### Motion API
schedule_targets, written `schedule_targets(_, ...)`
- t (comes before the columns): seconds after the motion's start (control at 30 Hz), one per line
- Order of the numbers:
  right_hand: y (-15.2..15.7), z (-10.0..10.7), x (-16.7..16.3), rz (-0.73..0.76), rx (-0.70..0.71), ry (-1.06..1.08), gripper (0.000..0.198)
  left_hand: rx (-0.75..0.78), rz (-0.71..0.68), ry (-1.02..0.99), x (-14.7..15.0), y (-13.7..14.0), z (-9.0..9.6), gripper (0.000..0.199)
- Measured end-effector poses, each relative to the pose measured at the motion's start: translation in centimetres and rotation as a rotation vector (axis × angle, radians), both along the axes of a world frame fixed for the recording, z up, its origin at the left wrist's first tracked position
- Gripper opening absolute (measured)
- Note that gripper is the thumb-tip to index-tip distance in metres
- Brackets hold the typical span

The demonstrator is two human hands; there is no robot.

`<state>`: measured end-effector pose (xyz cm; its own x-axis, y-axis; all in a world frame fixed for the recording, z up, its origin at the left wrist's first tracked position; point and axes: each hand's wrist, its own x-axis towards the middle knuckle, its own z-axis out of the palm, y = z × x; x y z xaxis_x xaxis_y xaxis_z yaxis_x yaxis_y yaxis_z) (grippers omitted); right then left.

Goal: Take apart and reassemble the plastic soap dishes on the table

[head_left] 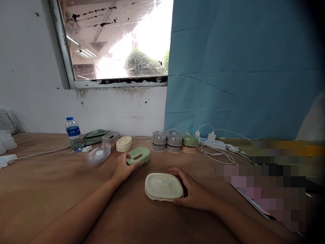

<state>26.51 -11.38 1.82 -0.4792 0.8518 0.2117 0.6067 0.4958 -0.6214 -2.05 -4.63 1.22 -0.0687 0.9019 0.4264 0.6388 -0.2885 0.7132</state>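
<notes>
Cream oval container (162,185) sits on the brown table (33,189) in the head view, straight ahead of the person. The right hand (194,190) clamps its right end, thumb on the near edge and fingers on the far one, probably because the narrow end fits the grasp and leaves the top uncovered. Nothing loose shows in its hollow; whether it is a tray or an upturned lid, I cannot tell. The left hand (123,170) grips a green slotted piece (146,155) by its left end, thumb and fingers closed around the edge, seemingly to steady it.

Behind stand a grey box (111,138), a cream stack (124,144) and three two-tier boxes (174,141), closed, contents hidden, perhaps lined up for reach. A clear lid (92,156) lies beside the bottle (73,135).
</notes>
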Motion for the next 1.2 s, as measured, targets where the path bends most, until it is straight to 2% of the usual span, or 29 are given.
schedule_targets(0.17,0.1,-0.1,-0.1,-0.017,-0.027,0.0,0.082,-0.073,0.007,0.049,-0.7,0.9,-0.5,0.048)
schedule_targets(0.37,0.0,0.2,0.1,0.009,-0.044,-0.029,0.086,-0.187,-0.016,0.324,-0.4,0.3,-0.6,0.058)
schedule_targets(0.43,0.0,0.4,0.2,0.027,-0.027,-0.045,0.088,-0.166,-0.026,0.405,-0.2,-0.2,-0.5,0.06)
schedule_targets(0.5,0.0,0.5,0.3,0.045,-0.015,-0.072,0.086,-0.086,-0.055,0.474,0.0,-0.8,-0.2,0.053)
schedule_targets(0.6,0.1,0.5,0.3,0.063,0.003,-0.112,0.081,0.063,-0.236,0.56,0.1,-1.3,0.2,0.038)
schedule_targets(0.7,0.1,0.7,0.3,0.07,0.026,-0.129,0.077,0.091,-0.327,0.579,0.0,-1.3,0.5,0.033)
schedule_targets(0.8,0.0,1.0,0.2,0.087,0.033,-0.14,0.066,0.102,-0.256,0.63,-0.2,-1.1,0.7,0.029)
schedule_targets(0.93,-0.2,1.3,0.0,0.095,0.021,-0.149,0.054,0.108,-0.159,0.801,-0.5,-1.1,1.0,0.033)
schedule_targets(1.07,-0.2,1.4,-0.1,0.088,0.009,-0.145,0.051,0.017,-0.024,0.944,-1.0,-1.4,1.5,0.039)
schedule_targets(1.2,-0.2,1.4,-0.2,0.086,-0.002,-0.137,0.05,-0.073,0.091,0.998,-1.6,-1.6,2.1,0.042)
